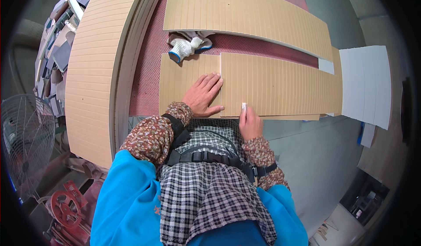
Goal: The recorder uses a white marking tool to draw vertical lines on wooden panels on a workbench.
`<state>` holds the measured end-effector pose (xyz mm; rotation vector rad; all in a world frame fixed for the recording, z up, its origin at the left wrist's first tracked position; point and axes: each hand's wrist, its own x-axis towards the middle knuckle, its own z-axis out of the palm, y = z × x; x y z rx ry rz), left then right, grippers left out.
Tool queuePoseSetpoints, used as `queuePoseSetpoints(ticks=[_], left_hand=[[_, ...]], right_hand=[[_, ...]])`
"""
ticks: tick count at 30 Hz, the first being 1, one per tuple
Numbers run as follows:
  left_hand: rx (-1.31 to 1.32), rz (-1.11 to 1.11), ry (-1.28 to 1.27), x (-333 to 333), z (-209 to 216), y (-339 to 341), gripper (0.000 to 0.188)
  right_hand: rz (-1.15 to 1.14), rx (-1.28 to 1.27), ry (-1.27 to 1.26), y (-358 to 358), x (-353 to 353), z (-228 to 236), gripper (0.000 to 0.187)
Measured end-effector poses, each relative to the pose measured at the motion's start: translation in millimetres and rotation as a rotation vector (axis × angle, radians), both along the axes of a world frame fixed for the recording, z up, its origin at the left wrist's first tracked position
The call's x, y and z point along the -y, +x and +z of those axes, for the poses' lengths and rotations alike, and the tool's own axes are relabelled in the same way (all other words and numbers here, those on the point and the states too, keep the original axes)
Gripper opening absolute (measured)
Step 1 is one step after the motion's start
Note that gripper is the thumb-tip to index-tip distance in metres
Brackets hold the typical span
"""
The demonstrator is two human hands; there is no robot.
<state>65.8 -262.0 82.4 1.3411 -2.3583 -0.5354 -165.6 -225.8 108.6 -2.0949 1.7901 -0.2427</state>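
My left hand (203, 96) lies flat on a tan board (173, 79), fingers stretched along the left end of a grooved tan panel (280, 86) that rests on top of it. Between the fingers of my right hand (251, 124), at the near edge of the panel, is a small whitish piece (244, 107); its kind is too small to make out. A pair of white knit gloves (186, 46) with blue cuffs lies crumpled just beyond the tan board.
Another grooved panel (250, 9) lies farther back on the red textured surface (147, 66). To the left stands a thick stack of grooved panels (98, 70). A white panel (366, 83) sticks out at the right. A fan (28, 140) and a red handwheel (66, 208) are at lower left.
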Motion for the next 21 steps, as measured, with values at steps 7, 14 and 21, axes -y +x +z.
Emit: queuePoseSetpoints(ticks=[7, 14, 21], left_hand=[[0.014, -0.001, 0.016, 0, 5, 2, 0.082], [-0.009, 0.011, 0.02, -2, 4, 3, 0.078], [-0.055, 0.011, 0.001, -1, 0, 2, 0.075]], right_hand=[[0.015, -0.024, -0.045, 33, 99, 0, 0.017], [0.0, -0.077, -0.091, 55, 181, -15, 0.02], [-0.026, -0.052, -0.136, 45, 159, -22, 0.016]])
